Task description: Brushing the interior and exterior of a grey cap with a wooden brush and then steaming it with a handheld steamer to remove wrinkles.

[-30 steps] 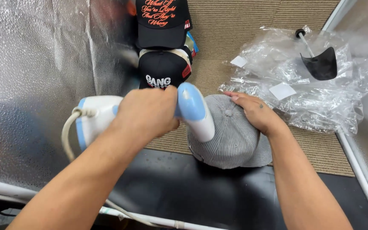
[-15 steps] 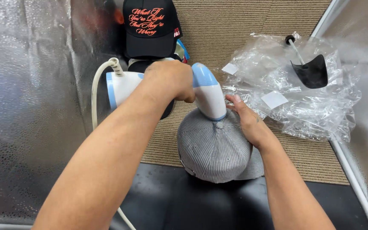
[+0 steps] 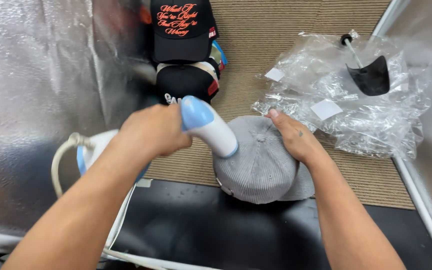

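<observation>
Bare tan mat [image 3: 276,40] lies open far of the grey cap [image 3: 261,165]; stacked caps [image 3: 186,55] block far left; crinkled plastic bags [image 3: 346,100] crowd the right; the black surface [image 3: 216,230] near is open.

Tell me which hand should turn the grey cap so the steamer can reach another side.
Probably the right hand. It already lies flat on the grey cap, near its crown, free of any tool. The left hand is closed around the white and blue steamer, whose nozzle meets the cap, so it cannot turn anything.
</observation>
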